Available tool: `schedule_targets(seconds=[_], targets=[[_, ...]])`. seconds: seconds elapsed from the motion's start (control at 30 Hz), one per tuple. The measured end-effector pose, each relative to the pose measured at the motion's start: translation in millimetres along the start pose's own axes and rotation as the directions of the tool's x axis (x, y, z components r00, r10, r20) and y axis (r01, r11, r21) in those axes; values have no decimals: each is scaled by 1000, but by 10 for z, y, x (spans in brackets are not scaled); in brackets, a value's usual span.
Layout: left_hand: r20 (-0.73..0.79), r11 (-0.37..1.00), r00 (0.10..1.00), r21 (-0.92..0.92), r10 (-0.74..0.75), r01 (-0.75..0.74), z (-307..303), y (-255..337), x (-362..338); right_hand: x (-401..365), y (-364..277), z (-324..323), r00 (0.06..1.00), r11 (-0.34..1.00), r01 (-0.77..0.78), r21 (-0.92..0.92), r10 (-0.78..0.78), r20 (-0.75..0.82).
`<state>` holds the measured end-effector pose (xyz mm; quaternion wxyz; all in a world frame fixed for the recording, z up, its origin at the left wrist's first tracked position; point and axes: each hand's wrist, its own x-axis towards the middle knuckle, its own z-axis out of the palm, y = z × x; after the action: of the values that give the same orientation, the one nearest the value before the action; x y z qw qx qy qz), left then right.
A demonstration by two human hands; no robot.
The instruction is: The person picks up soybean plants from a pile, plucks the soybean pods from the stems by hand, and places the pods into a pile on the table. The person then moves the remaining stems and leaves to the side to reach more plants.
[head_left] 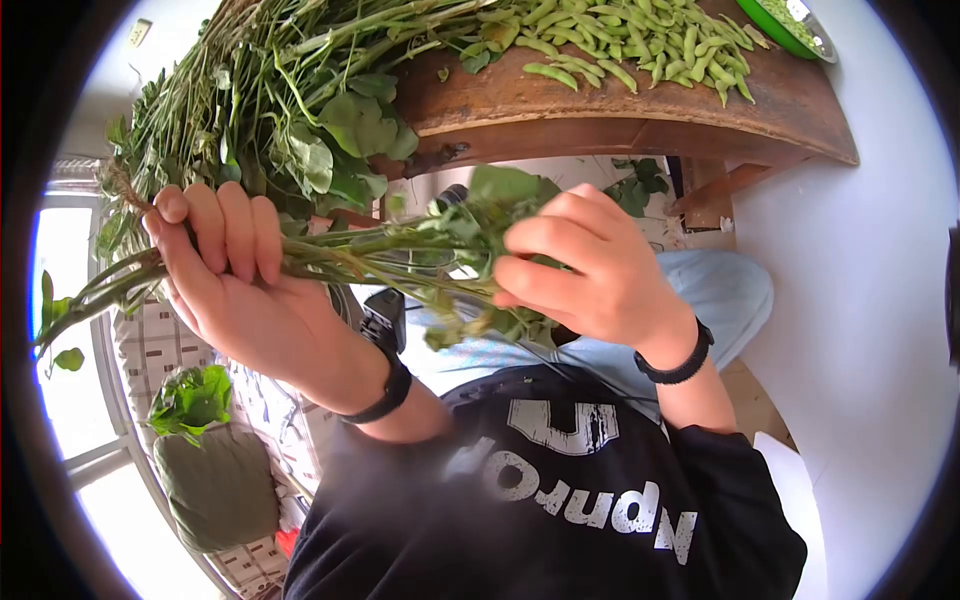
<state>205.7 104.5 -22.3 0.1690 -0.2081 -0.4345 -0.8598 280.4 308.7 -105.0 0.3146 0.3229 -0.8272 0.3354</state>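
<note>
My left hand is closed around a bunch of green soybean stalks, gripping them near their bare stem ends, which stick out to the left. The stalks lie roughly level in front of my chest. At the leafy end on the right, my right hand has its fingers curled in among the leaves; the fingertips are partly hidden. Just beyond my hands, a big heap of soybean plants hangs over the edge of the wooden table. Picked soybean pods lie in a loose pile on the tabletop.
A green-rimmed bowl stands at the table's far right corner, beside a white wall. At lower left are a green cushion and a leafy bunch. Some leaves lie on the floor under the table.
</note>
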Motion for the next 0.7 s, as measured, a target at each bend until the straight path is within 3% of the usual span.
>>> schedule_targets(seconds=[0.07, 0.1, 0.17, 0.23, 0.3, 0.33, 0.37, 0.43, 0.5, 0.57, 0.63, 0.7], targets=[[-200, 955, 958, 256, 205, -151, -188, 0, 97, -148, -6, -103, 997, 998, -63, -9, 63, -54], [-210, 952, 955, 264, 211, -152, -364, 59, 157, -235, 4, -179, 986, 992, -125, -24, 122, -114], [-389, 948, 870, 220, 302, -230, -642, 165, 256, -422, 65, -353, 950, 967, -221, -126, 184, -253], [-350, 957, 895, 188, 277, -222, -635, 136, 241, -330, -98, -606, 835, 966, -212, -145, 102, -541], [-293, 969, 927, 150, 233, -196, -585, 118, 209, -394, -54, -1253, 811, 963, 42, -265, -188, -554], [-309, 977, 927, 99, 211, -190, -545, 91, 200, -300, 72, -1246, 808, 962, 39, -269, -189, -558], [-323, 983, 928, 43, 185, -180, -519, 69, 194, -127, 378, -1219, 829, 904, -113, -413, -143, -541], [-292, 988, 944, 19, 154, -155, -545, 95, 183, 134, 814, -1176, 851, 654, -377, -655, -35, -525], [-186, 970, 981, -224, 52, -94, -563, 126, 179, 239, 740, -863, 763, 662, -627, -411, 417, -494], [-161, 960, 986, -263, 53, -95, -544, 133, 159, 257, 414, -502, 791, 859, -502, -101, 409, -456], [-110, 923, 994, -384, -6, -37, -462, 145, 103, 199, 115, -180, 903, 933, -359, -15, 343, -258], [6, 874, 999, -484, -43, 40, -512, 150, 108, 109, -52, 55, 922, 925, -364, 108, 374, -97]])
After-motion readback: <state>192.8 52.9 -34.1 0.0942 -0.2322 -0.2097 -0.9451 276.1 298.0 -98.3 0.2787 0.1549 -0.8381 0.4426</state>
